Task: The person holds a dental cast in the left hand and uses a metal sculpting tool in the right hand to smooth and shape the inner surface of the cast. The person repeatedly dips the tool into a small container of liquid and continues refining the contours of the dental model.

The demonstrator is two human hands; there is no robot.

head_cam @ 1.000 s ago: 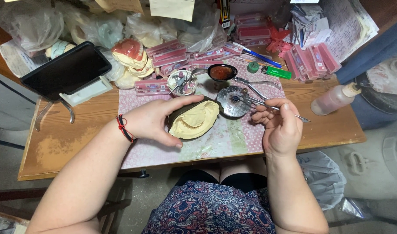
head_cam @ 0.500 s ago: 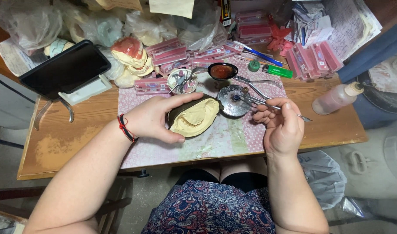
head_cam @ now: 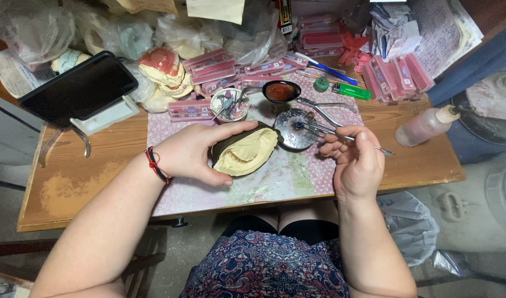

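Left hand (head_cam: 195, 152) wrapped around a yellow dental cast (head_cam: 247, 154) in a dark bowl, low over the patterned mat (head_cam: 286, 176) on the surface; underside hidden by palm. Right hand (head_cam: 355, 160) pinched shut on a thin metal tool (head_cam: 341, 135), tip over a round metal dish (head_cam: 294, 129); tool's working end hard to make out.

Little has moved over the last second. The left hand (head_cam: 195, 152) has drawn the pale yellow plaster dental cast (head_cam: 247, 153) slightly lower and leftward on the desk (head_cam: 87, 182). The right hand (head_cam: 355, 160) and its thin metal tool (head_cam: 341, 135) have sunk a touch.
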